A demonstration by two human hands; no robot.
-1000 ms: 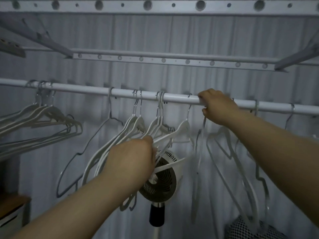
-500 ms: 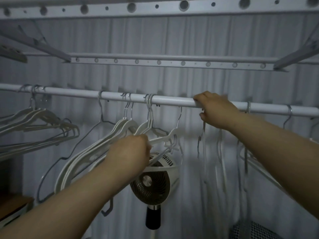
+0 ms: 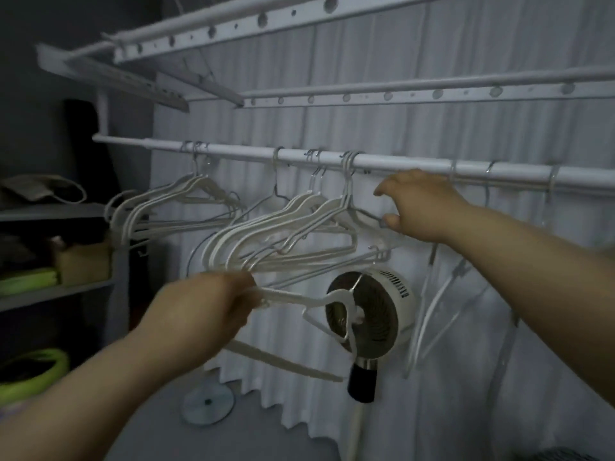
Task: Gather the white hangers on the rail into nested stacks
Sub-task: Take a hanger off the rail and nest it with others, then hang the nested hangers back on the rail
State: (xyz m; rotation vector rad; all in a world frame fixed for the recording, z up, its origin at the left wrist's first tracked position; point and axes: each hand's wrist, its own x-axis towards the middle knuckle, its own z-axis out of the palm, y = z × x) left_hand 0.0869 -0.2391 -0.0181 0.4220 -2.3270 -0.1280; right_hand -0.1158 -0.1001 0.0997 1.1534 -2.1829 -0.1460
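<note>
A white rail (image 3: 399, 163) runs across the view. One nested stack of white hangers (image 3: 166, 204) hangs at its left end, and a larger bunch (image 3: 299, 224) hangs at the middle. My left hand (image 3: 206, 311) grips the lower left ends of that middle bunch. It also holds a loose white hanger (image 3: 299, 298) that lies sideways off the rail. My right hand (image 3: 422, 207) is just below the rail with fingers spread. Its thumb touches a thin grey wire hanger (image 3: 367, 214). Several more hangers (image 3: 432, 311) dangle blurred on the right.
A round fan (image 3: 376, 304) on a stand sits behind the loose hanger, in front of a white curtain (image 3: 432, 94). Perforated rack bars (image 3: 399, 94) run overhead. At the left, a grey shelf (image 3: 50, 211) holds boxes and green items. A disc (image 3: 208, 402) lies on the floor.
My right hand has let go of the rail and dropped just below it. My left hand has moved down and left with the hanger ends and a loose hanger. The view has swung left.
</note>
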